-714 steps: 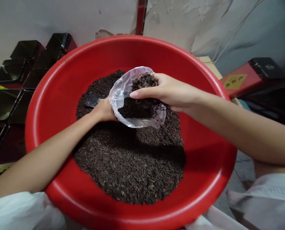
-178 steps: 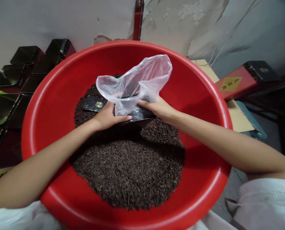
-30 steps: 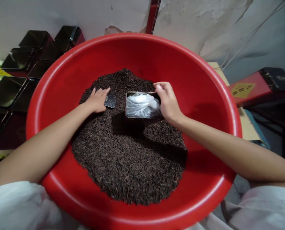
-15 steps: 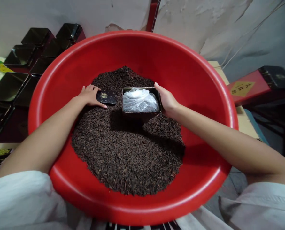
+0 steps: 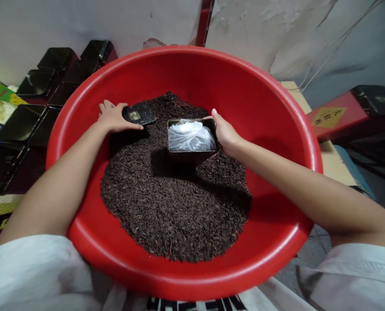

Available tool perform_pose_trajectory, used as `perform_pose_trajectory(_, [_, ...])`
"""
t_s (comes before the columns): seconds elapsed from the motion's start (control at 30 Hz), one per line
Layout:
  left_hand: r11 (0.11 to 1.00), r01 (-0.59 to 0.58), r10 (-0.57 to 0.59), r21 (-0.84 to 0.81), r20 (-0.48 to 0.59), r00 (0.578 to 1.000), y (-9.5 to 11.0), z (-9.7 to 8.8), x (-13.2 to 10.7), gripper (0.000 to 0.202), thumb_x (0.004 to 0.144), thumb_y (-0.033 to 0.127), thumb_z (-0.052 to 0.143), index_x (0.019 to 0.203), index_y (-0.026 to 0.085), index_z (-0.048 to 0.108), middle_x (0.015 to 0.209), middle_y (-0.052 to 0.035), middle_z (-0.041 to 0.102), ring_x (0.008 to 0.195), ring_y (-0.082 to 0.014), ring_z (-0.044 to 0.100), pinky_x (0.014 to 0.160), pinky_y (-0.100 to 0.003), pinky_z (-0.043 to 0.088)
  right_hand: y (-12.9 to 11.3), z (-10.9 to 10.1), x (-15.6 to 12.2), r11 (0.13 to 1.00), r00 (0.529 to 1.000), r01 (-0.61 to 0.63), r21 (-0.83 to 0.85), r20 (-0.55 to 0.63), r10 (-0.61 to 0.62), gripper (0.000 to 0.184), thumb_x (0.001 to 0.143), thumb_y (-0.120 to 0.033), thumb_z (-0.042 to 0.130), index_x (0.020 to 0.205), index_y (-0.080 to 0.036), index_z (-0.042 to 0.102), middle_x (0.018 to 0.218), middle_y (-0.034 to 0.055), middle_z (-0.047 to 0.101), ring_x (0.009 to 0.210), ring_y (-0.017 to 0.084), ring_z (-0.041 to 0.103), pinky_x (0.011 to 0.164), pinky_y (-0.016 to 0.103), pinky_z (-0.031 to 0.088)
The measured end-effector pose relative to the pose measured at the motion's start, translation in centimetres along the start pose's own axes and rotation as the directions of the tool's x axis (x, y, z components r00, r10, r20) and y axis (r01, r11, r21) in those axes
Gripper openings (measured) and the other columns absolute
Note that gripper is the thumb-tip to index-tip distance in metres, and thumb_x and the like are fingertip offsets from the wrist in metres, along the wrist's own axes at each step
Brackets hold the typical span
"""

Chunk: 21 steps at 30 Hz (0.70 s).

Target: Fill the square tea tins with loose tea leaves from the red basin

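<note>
Loose dark tea leaves [image 5: 179, 211] lie heaped in a large red basin [image 5: 270, 242]. My left hand [image 5: 112, 117] grips a black tin lid [image 5: 140, 114] by its near edges, thumb at the front, raised slightly over the leaves at the left. My right hand [image 5: 225, 130] is wrapped round the right side of an open rectangular tea tin [image 5: 192, 156], its mouth tipped toward me. Inside the tin sits a clear plastic bag [image 5: 191, 135], its top gathered and folded down. The bag's contents are mostly hidden.
Several dark tins [image 5: 22, 123] stand in rows left of the basin, beside colourful packages [image 5: 1, 101]. A red tin with a yellow diamond label [image 5: 330, 117] lies on its side on a board [image 5: 338, 164] at the right. A peeling wall [image 5: 250, 39] rises behind.
My left hand has lifted the tin lid from the leaves, up and slightly away, tilting it. The tin in my right hand has hardly moved.
</note>
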<state>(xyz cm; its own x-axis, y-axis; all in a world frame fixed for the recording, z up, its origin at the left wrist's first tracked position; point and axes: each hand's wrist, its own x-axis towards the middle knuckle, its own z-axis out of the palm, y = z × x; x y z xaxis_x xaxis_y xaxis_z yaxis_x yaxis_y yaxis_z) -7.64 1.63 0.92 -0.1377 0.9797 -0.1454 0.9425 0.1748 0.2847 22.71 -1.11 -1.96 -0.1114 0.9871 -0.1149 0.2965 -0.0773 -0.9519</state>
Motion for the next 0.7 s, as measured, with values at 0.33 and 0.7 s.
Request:
perform_pose_trajectory(0.33, [0.911,-0.314,0.228,-0.267,-0.310,0.923,9.1,0.2,-7.7,0.100,0.048,0.061,0.081,0.134,0.029,0.041,0.124,-0.0073,0.038,0.126,-0.0359,0.033,0.112,-0.052,0.025,-5.7,-4.2,0.1,0.999,0.986,-0.003,0.047,-0.166,0.011,0.040,0.086,-0.057,0.042,0.100,-0.022,0.057,0.123,0.0051,0.055,0.116,0.024,0.051,0.101,0.048,0.039])
perform_pose_trajectory(0.7, [0.844,-0.526,0.496,-0.111,-0.215,0.841,14.9,-0.3,-10.1,0.115,0.045,0.060,0.084,0.140,0.026,0.029,0.132,-0.0097,0.032,0.130,-0.0450,0.020,0.115,-0.054,0.014,-7.9,-7.1,-3.2,0.464,0.807,0.590,-0.661,0.457,-0.374,0.125,0.052,-0.077,0.064,0.148,-0.012,0.018,0.152,0.0165,0.021,0.142,0.040,0.013,0.117,0.058,0.007])
